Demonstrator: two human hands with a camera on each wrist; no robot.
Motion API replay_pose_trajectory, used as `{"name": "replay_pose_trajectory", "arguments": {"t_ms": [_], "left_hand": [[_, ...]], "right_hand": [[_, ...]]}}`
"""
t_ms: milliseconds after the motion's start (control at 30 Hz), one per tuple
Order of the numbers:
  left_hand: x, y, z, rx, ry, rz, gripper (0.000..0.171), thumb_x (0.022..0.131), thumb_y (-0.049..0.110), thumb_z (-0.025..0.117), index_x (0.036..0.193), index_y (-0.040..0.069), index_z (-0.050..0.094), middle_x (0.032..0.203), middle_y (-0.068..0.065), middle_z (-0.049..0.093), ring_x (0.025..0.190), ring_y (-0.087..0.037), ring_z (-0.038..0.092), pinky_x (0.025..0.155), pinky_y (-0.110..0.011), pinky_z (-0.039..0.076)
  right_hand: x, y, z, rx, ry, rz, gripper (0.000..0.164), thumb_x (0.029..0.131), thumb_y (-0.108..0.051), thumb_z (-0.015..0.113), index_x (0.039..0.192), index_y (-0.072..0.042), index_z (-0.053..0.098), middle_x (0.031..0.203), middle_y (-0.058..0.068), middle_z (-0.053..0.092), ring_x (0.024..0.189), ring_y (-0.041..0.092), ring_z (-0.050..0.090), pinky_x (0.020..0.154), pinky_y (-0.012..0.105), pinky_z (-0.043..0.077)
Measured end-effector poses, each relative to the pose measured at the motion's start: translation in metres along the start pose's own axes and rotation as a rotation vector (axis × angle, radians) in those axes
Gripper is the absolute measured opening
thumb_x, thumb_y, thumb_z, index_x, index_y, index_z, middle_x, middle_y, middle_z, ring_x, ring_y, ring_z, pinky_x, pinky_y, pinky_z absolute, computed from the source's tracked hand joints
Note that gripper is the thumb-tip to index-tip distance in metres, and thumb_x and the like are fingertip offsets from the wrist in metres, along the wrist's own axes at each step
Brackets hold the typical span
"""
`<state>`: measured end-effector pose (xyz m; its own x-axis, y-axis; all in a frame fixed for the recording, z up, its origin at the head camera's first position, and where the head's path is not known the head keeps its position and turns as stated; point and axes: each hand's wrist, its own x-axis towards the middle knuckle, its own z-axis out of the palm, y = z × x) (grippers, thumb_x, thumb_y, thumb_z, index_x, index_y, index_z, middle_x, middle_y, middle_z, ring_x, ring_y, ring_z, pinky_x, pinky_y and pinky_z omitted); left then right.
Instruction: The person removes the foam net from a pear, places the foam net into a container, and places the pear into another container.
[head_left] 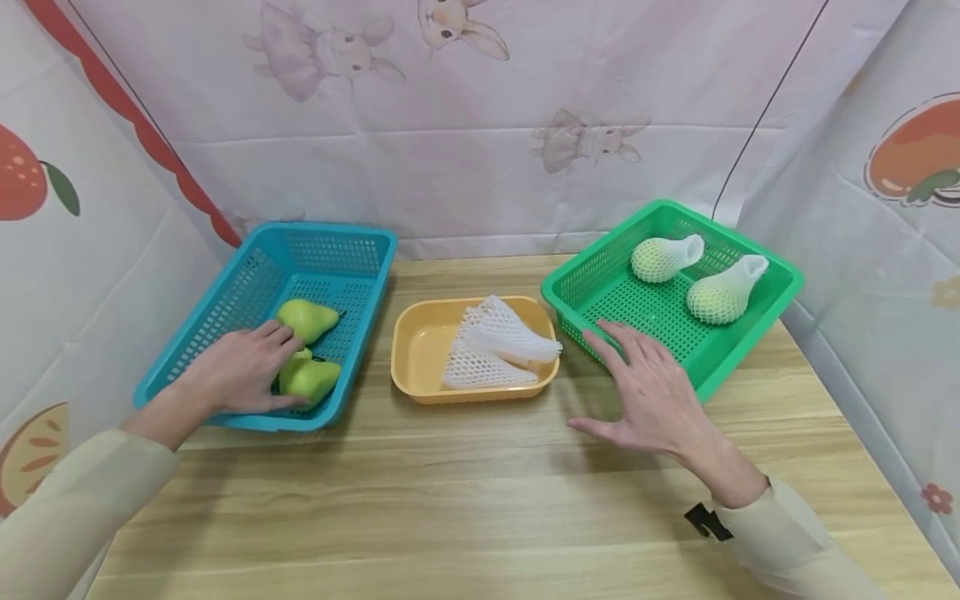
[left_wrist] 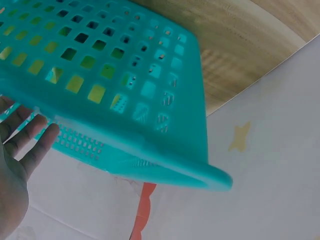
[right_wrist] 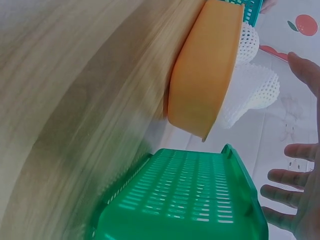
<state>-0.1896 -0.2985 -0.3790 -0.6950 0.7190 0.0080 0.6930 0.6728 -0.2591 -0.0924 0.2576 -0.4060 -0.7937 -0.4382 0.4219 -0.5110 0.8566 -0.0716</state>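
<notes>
Pears (head_left: 309, 321) by left hand (head_left: 243, 367) in 1 blue basket (head_left: 330, 250)

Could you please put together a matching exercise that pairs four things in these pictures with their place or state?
Things
1. Bare pears
2. Net-wrapped pears
3. Loose foam nets
4. Right hand

Places and states
A. Lying in the yellow tray
B. Fingers spread, holding nothing
C. Lying in the blue basket
D. Lying in the green basket

Right pairs
1-C, 2-D, 3-A, 4-B
</notes>
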Motion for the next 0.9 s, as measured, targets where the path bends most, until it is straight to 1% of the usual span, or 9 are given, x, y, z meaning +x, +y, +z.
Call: {"name": "replay_pose_trajectory", "arguments": {"t_ms": [200, 333, 433, 467, 567, 667, 733, 767, 900], "left_hand": [[0.002, 0.0, -0.011, 0.009, -0.004, -0.019, 0.077, 0.081, 0.067, 0.078, 0.119, 0.0, 0.066, 0.107, -0.015, 0.069, 0.094, -0.029, 0.063, 0.074, -0.046, 0.064], [0.005, 0.002, -0.02, 0.018, 0.027, -0.026, 0.079, 0.082, 0.066, 0.077, 0.124, 0.0, 0.065, 0.109, -0.015, 0.07, 0.093, -0.029, 0.063, 0.072, -0.045, 0.064], [0.008, 0.006, -0.027, 0.023, 0.056, -0.04, 0.079, 0.083, 0.065, 0.076, 0.125, 0.0, 0.065, 0.112, -0.016, 0.069, 0.095, -0.03, 0.063, 0.074, -0.046, 0.064], [0.01, 0.008, -0.029, 0.021, 0.063, -0.05, 0.079, 0.083, 0.065, 0.076, 0.127, 0.0, 0.064, 0.113, -0.017, 0.07, 0.097, -0.031, 0.063, 0.075, -0.047, 0.064], [0.014, 0.015, -0.035, -0.002, 0.068, -0.086, 0.081, 0.084, 0.064, 0.075, 0.132, 0.0, 0.063, 0.122, -0.019, 0.071, 0.106, -0.036, 0.065, 0.084, -0.052, 0.064], [0.017, 0.022, -0.039, -0.029, 0.06, -0.113, 0.082, 0.086, 0.064, 0.074, 0.138, 0.001, 0.062, 0.13, -0.021, 0.07, 0.116, -0.04, 0.065, 0.095, -0.057, 0.06], [0.018, 0.028, -0.041, -0.031, 0.059, -0.121, 0.082, 0.086, 0.064, 0.074, 0.139, 0.002, 0.063, 0.133, -0.021, 0.07, 0.121, -0.04, 0.064, 0.101, -0.059, 0.058], [0.019, 0.03, -0.042, -0.03, 0.061, -0.121, 0.082, 0.087, 0.064, 0.074, 0.139, 0.002, 0.063, 0.134, -0.021, 0.07, 0.123, -0.04, 0.064, 0.103, -0.06, 0.056], [0.021, 0.041, -0.043, -0.036, 0.073, -0.143, 0.087, 0.086, 0.065, 0.074, 0.144, 0.003, 0.06, 0.14, -0.02, 0.068, 0.13, -0.04, 0.062, 0.108, -0.06, 0.053]], "right_hand": [[0.002, 0.004, -0.006, -0.012, -0.003, 0.01, 0.113, 0.077, -0.092, 0.058, 0.156, -0.012, 0.047, 0.159, 0.02, 0.048, 0.137, 0.048, 0.054, 0.107, 0.067, 0.05], [0.003, 0.009, -0.011, -0.019, 0.004, 0.005, 0.113, 0.077, -0.091, 0.059, 0.156, -0.011, 0.047, 0.157, 0.02, 0.049, 0.136, 0.048, 0.055, 0.107, 0.067, 0.05], [0.003, 0.014, -0.015, -0.028, 0.016, 0.001, 0.113, 0.079, -0.095, 0.05, 0.155, -0.01, 0.048, 0.156, 0.02, 0.05, 0.134, 0.048, 0.056, 0.105, 0.067, 0.05], [0.003, 0.015, -0.016, -0.034, 0.021, -0.001, 0.114, 0.081, -0.097, 0.044, 0.154, -0.01, 0.049, 0.155, 0.02, 0.051, 0.133, 0.048, 0.056, 0.104, 0.067, 0.051], [0.003, 0.021, -0.02, -0.045, 0.036, -0.005, 0.115, 0.082, -0.099, 0.031, 0.153, -0.01, 0.05, 0.153, 0.02, 0.053, 0.13, 0.048, 0.058, 0.102, 0.065, 0.052], [0.002, 0.028, -0.024, -0.051, 0.035, -0.007, 0.115, 0.083, -0.099, 0.03, 0.153, -0.01, 0.051, 0.152, 0.019, 0.055, 0.129, 0.047, 0.06, 0.101, 0.064, 0.053], [0.001, 0.033, -0.028, -0.047, 0.018, -0.002, 0.112, 0.083, -0.097, 0.038, 0.153, -0.011, 0.051, 0.151, 0.019, 0.055, 0.129, 0.047, 0.06, 0.101, 0.064, 0.052], [0.001, 0.035, -0.03, -0.047, 0.008, 0.001, 0.11, 0.082, -0.095, 0.046, 0.154, -0.011, 0.05, 0.151, 0.018, 0.056, 0.129, 0.047, 0.06, 0.101, 0.064, 0.052], [0.0, 0.047, -0.039, -0.057, -0.025, 0.008, 0.108, 0.074, -0.078, 0.074, 0.155, -0.011, 0.049, 0.152, 0.018, 0.055, 0.13, 0.046, 0.059, 0.102, 0.064, 0.052]]}}
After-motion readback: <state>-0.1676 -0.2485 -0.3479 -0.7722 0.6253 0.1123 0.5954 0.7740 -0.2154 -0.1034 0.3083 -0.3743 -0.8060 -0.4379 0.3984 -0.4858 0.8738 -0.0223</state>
